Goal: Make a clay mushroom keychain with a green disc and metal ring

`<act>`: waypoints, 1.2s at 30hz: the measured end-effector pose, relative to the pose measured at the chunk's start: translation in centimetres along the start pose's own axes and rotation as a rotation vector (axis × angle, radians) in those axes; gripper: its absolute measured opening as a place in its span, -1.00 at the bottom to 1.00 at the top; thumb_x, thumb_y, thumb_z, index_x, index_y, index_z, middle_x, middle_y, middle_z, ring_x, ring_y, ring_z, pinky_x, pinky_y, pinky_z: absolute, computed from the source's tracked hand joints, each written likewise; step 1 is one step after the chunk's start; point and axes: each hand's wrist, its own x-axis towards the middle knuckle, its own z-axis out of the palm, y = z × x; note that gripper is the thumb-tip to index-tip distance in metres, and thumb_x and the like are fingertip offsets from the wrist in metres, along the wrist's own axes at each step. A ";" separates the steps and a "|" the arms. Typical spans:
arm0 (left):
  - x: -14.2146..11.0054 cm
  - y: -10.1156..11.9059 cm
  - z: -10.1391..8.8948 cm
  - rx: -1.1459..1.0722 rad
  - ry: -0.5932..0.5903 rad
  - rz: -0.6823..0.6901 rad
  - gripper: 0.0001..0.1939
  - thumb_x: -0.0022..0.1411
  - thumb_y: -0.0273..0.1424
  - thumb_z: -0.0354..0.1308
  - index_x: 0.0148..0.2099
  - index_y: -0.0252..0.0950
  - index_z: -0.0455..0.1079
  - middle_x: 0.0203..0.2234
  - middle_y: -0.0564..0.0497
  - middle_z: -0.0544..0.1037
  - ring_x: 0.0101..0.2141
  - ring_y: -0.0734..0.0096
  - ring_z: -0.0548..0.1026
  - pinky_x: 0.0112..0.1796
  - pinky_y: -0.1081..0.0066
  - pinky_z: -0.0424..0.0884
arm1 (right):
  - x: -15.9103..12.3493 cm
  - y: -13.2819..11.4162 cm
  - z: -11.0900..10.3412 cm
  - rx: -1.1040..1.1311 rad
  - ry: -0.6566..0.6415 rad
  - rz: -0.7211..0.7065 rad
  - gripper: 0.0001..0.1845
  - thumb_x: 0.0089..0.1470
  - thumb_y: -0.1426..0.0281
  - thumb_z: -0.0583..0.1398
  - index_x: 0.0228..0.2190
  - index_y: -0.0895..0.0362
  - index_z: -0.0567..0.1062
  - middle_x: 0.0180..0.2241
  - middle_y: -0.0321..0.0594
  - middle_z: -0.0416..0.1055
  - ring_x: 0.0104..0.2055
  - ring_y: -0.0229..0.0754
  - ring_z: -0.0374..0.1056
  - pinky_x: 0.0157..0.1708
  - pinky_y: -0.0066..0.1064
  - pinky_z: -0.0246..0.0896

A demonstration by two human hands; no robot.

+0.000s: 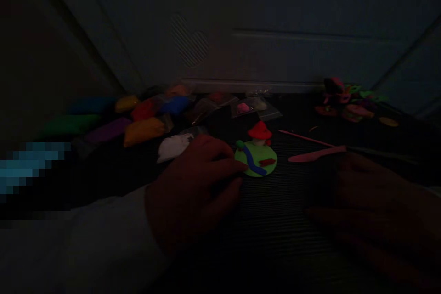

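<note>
The scene is very dark. A light green clay disc (270,151) lies on the dark ridged table, bearing a red-capped clay mushroom (260,131), a wavy blue clay strip (253,161), a small red clay piece (267,162) and a dark green clay ball (240,145). My left hand (201,183) reaches the disc's left edge; its index fingertip overlaps the rim, and the thumb is apart below. My right hand (379,206), dim and blurred, has its fingers apart with nothing visible between them. Close above it is the end of a pink plastic clay knife (310,155).
A thin pink tool (306,138) lies behind the knife. Bags of coloured clay, including orange (144,131) and white (175,145), spread across the back left. Small clay figures (354,111) stand back right. A pale panelled surface (275,55) rises behind the table.
</note>
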 end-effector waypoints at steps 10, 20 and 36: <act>-0.1 -0.6 -0.2 0.089 -0.052 0.065 -0.79 0.14 -0.41 0.03 -0.17 -0.24 0.42 -0.25 -0.01 0.37 -0.22 0.35 0.32 -0.21 0.30 0.29 | 2.4 1.1 -2.4 0.247 -0.044 0.103 -0.72 0.05 0.50 0.10 -0.17 0.08 0.45 -0.52 -0.35 0.39 -0.47 -0.36 0.31 -0.43 -0.47 0.20; -0.3 -0.9 0.1 0.110 -0.001 0.083 -0.80 0.14 -0.41 0.02 -0.18 -0.21 0.41 -0.26 0.04 0.35 -0.23 0.41 0.32 -0.22 0.35 0.28 | 2.6 1.6 -2.6 0.464 -0.033 0.453 -0.79 0.03 0.32 0.15 -0.27 -0.10 0.53 -0.28 -0.39 0.52 -0.29 -0.22 0.45 -0.48 -0.57 0.37; -0.1 -0.8 0.4 0.055 0.005 0.060 -0.83 0.13 -0.43 0.03 -0.23 -0.18 0.40 -0.31 0.05 0.37 -0.26 0.42 0.33 -0.31 0.40 0.35 | 4.4 2.1 -0.9 0.403 0.113 0.428 -0.72 0.09 0.43 0.10 -0.16 -0.03 0.46 -0.30 -0.30 0.47 -0.29 -0.28 0.37 -0.44 -0.50 0.22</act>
